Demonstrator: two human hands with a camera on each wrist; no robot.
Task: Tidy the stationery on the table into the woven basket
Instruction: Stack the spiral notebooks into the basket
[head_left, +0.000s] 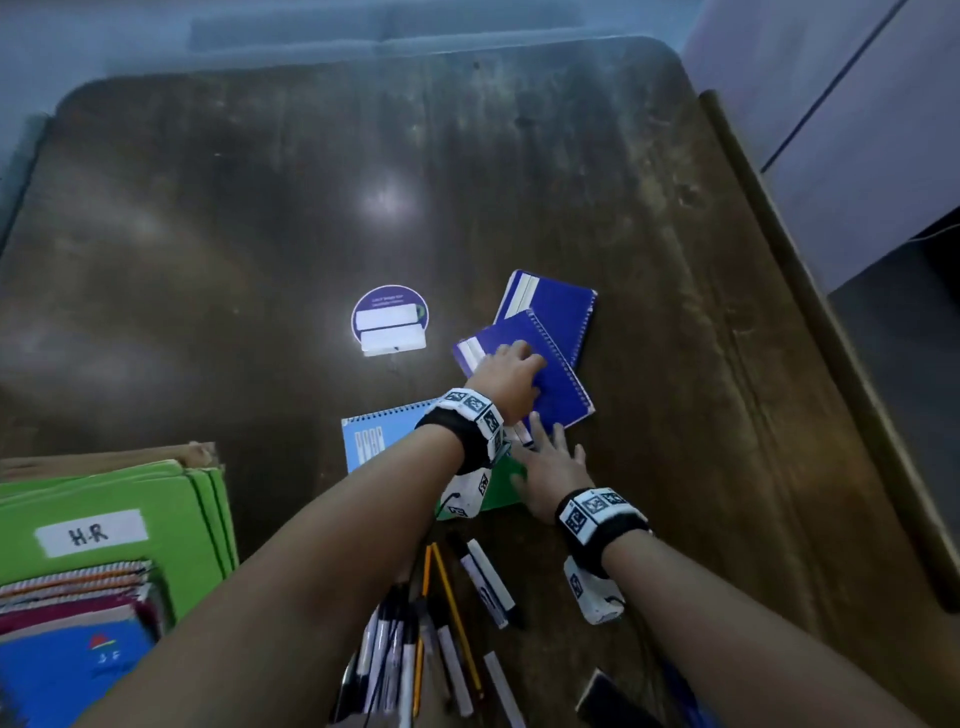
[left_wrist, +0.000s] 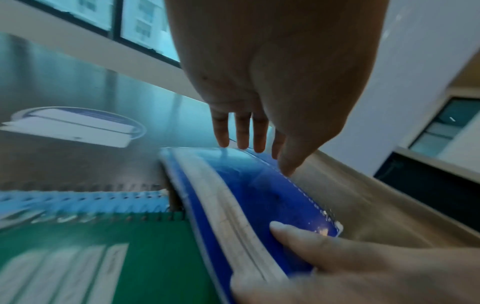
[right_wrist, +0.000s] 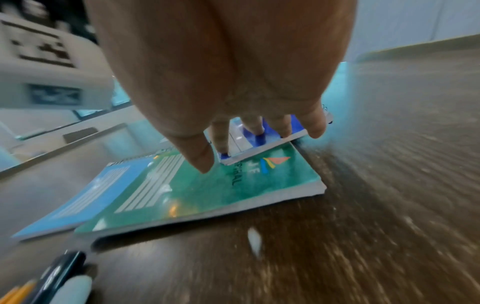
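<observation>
Head view is showing the left hand (head_left: 511, 376) lying flat, fingers straight, on the nearer dark blue notebook (head_left: 550, 374), which is overlapping a second blue notebook (head_left: 558, 306) towards the tabletop's (head_left: 208, 234) right edge. The right hand (head_left: 550, 470), fingers spread and gripping nothing, is reaching just short of that notebook's near corner; the left wrist view is showing one fingertip touching it. Its long axis is running diagonally away and leftward from the right hand. No woven basket is showing in any view.
</observation>
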